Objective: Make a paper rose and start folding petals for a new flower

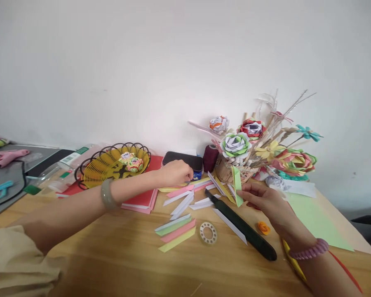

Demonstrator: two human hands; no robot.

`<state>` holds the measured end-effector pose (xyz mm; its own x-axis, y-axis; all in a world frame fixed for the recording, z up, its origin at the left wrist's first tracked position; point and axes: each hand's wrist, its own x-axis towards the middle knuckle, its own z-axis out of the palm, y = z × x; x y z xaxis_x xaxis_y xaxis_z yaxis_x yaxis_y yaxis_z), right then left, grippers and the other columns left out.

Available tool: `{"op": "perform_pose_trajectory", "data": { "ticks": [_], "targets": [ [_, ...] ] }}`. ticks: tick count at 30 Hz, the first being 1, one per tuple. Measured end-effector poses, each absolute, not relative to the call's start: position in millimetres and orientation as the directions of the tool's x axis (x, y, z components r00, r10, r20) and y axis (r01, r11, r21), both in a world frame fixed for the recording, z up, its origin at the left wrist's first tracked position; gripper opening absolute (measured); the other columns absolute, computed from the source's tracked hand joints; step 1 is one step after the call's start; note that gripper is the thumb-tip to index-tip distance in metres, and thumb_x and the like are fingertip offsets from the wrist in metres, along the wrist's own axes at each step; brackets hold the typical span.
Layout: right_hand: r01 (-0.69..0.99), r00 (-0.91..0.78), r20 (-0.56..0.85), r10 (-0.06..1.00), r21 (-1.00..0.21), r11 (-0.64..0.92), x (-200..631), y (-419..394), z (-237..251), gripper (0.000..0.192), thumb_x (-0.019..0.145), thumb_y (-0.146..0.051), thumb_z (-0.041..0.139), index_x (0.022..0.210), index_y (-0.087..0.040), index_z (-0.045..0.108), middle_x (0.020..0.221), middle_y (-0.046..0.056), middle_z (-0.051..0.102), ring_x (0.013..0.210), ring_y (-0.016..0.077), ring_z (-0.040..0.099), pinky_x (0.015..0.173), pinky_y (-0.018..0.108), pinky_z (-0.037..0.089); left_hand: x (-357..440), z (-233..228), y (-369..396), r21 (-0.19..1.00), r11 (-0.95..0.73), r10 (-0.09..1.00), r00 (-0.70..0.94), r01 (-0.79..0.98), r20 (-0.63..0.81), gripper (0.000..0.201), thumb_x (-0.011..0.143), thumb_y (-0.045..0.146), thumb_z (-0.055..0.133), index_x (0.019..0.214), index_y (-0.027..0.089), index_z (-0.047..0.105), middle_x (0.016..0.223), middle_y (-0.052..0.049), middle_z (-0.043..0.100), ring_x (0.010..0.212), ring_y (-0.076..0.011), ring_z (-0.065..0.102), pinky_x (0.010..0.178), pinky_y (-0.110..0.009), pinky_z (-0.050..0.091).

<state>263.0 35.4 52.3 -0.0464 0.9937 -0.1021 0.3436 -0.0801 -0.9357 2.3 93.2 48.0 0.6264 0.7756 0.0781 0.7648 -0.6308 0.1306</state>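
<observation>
My right hand (270,203) pinches a folded green paper strip (236,185) and holds it upright above the wooden table (117,255). My left hand (174,172) reaches across to the loose paper strips (185,190) near the dark tin, fingers closed down on them; whether it grips one is unclear. More folded strips in white, green, pink and yellow (176,231) lie in front of me. A long black tool (244,229) lies diagonally under my right hand.
A vase of paper flowers (250,148) stands at the back right beside a maroon thread spool (210,157). A yellow wire basket (114,165) holds small paper roses. A tape ring (208,233), red paper stack (140,199), green sheet (312,216) and pink glue gun (6,156) lie around.
</observation>
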Motion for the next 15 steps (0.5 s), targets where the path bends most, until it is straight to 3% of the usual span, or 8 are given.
{"op": "perform_pose_trajectory", "data": {
  "ticks": [9, 15],
  "targets": [
    [0.405, -0.062, -0.119, 0.991, -0.911, -0.084, 256.6, 33.5, 49.8, 0.034, 0.054, -0.049, 0.073, 0.062, -0.018, 0.065, 0.064, 0.0, 0.058, 0.061, 0.0134, 0.049, 0.057, 0.025, 0.041, -5.8, 41.3, 76.1, 0.195, -0.504, 0.854, 0.519, 0.841, -0.032, 0.02, 0.071, 0.023, 0.052, 0.059, 0.017, 0.067, 0.06, -0.007, 0.066, 0.054, -0.0159, 0.058, 0.049, -0.022, 0.032],
    [0.395, -0.063, -0.106, 0.992, -0.916, -0.073, 251.9, 30.8, 52.7, 0.032, 0.055, -0.048, 0.072, 0.062, -0.018, 0.064, 0.065, 0.001, 0.057, 0.061, 0.0142, 0.048, 0.057, 0.025, 0.041, -4.2, 48.3, 73.1, 0.278, -0.404, 0.912, 0.406, 0.871, 0.053, 0.022, 0.071, 0.027, 0.053, 0.055, 0.015, 0.063, 0.057, -0.007, 0.063, 0.056, -0.0173, 0.057, 0.054, -0.025, 0.035]
  ]
}}
